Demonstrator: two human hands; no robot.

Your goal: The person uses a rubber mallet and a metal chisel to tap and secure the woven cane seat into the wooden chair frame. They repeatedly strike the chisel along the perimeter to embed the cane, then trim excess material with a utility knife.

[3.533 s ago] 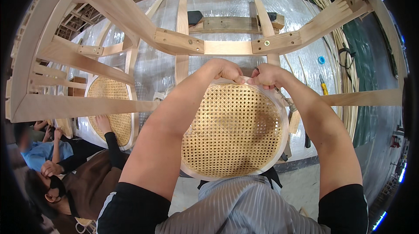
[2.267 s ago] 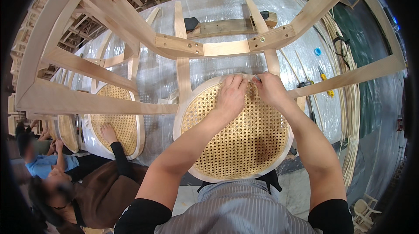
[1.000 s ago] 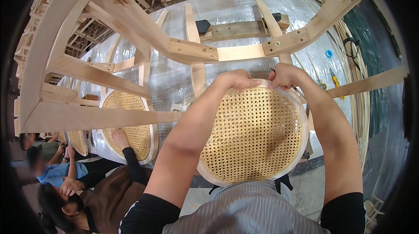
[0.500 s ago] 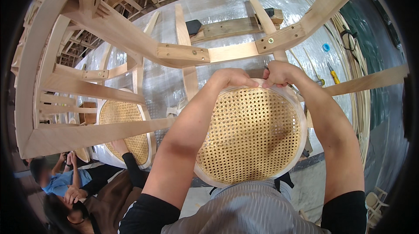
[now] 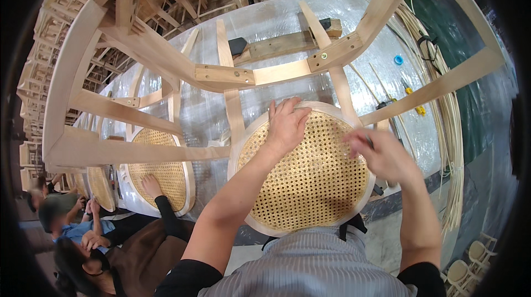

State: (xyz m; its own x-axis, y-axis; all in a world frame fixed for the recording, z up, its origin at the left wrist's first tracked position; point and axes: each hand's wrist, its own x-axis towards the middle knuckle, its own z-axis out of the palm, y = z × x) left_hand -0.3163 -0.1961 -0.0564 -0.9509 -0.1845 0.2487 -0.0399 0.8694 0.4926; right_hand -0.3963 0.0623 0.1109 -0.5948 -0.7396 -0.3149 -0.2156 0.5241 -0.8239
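A rounded cane-webbed chair seat (image 5: 307, 181) with a pale wooden rim lies in front of my body, below a bare wooden chair frame (image 5: 282, 72). My left hand (image 5: 287, 125) rests on the far part of the seat, fingers stretched over the webbing toward the rim. Over the right side of the webbing is my right hand (image 5: 379, 153), its fingers curled and smeared by motion. Something small and dark shows at those fingers; its kind is not clear. Whether the right hand touches the cane, I cannot tell.
On the left a co-worker's hand (image 5: 150, 186) lies on another cane seat (image 5: 160, 156). Long cane strips (image 5: 442, 120) run down the right side. A yellow-handled tool (image 5: 419, 110) and a blue ring (image 5: 398, 60) lie on the plastic-covered table (image 5: 204, 117).
My hands were together at the seat's far rim. Now they are apart: the left lies flatter on the webbing, and the right has moved right and nearer. The view has shifted slightly.
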